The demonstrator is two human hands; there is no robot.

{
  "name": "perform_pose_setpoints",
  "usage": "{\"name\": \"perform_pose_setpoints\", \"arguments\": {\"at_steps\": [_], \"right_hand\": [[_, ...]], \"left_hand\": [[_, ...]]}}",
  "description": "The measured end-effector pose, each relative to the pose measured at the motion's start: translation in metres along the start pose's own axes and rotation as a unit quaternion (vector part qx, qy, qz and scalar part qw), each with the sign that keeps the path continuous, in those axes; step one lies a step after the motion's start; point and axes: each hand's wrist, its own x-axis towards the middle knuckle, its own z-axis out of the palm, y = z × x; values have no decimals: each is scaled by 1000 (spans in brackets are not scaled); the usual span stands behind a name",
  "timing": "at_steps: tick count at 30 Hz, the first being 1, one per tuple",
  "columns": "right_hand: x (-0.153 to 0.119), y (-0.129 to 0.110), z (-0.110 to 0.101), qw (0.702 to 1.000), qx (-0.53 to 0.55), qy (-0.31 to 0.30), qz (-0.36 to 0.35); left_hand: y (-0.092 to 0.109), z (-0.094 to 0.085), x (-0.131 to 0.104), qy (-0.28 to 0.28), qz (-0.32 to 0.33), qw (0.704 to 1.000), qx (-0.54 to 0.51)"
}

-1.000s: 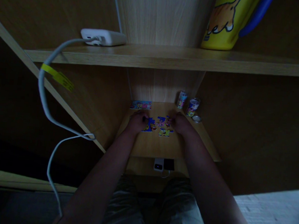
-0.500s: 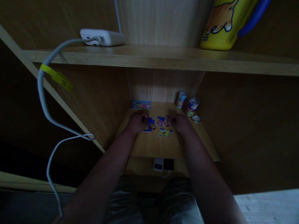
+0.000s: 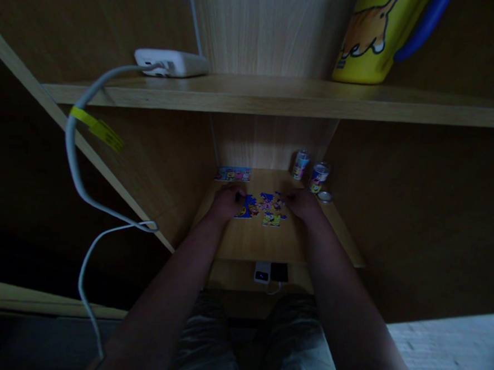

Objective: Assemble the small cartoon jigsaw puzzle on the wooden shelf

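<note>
Partly joined jigsaw pieces with a bright cartoon print lie on a wooden desk board (image 3: 243, 243). My left hand (image 3: 227, 203) is closed at the left edge of the blue jigsaw section (image 3: 247, 206), its fingertips against it. On the other side, my right hand (image 3: 301, 202) pinches at a small jigsaw piece (image 3: 278, 201) beside the pink middle section (image 3: 266, 202). Nearer to me lies a yellow jigsaw section (image 3: 272, 219), slightly apart from the others. Dim light and the fingers hide the exact grip.
Behind are a cartoon picture card (image 3: 233, 174), two printed tins (image 3: 300, 165) (image 3: 318, 178) and a round lid (image 3: 324, 197). A shelf (image 3: 252, 104) overhead carries a white charger (image 3: 174, 63) with a hanging cable (image 3: 71, 152) and a yellow mug (image 3: 361, 52). Below sits a white device (image 3: 262, 271).
The view has shifted very slightly. Both hands keep nearly the same places at the jigsaw, and the sections look unmoved.
</note>
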Motion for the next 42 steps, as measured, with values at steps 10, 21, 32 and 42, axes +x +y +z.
{"name": "perform_pose_setpoints", "arguments": {"at_steps": [10, 21, 32, 42], "right_hand": [[1, -2, 10, 987, 131, 11, -95], [3, -1, 11, 976, 203, -20, -70], [1, 7, -1, 993, 15, 67, 91], [-2, 1, -2, 994, 95, 45, -43]], "left_hand": [[-2, 1, -1, -2, -6, 1000, -11], [-2, 1, 0, 0, -5, 1000, 1], [0, 0, 0, 5, 4, 1000, 7], [2, -2, -1, -8, -13, 1000, 10]]}}
